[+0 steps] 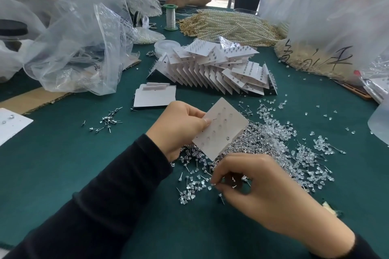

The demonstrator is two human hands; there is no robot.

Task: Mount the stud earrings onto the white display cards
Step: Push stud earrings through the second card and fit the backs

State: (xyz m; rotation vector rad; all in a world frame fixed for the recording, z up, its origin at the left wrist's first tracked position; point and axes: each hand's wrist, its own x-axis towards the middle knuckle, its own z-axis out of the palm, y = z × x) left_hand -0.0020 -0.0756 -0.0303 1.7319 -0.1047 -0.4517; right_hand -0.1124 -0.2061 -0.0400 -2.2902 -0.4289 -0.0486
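Green cloth table (63,153) strewn with stud earrings (273,139), plastic bags (84,38) around.

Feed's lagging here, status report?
Left hand grips white display card. Right hand pinches stud earring over loose stud pile. Nothing in the way.

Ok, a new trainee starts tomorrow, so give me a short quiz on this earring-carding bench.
1. True or false: the left hand holds a white rectangular display card.
2. The right hand: A pinches a small metal stud earring over the heap of loose clear-headed studs; B presses on the held card; C is out of view.
3. Fill in: the fanned stack of filled white cards lies ___ from the person than the held card.
Key: 1 true; 2 A; 3 farther.
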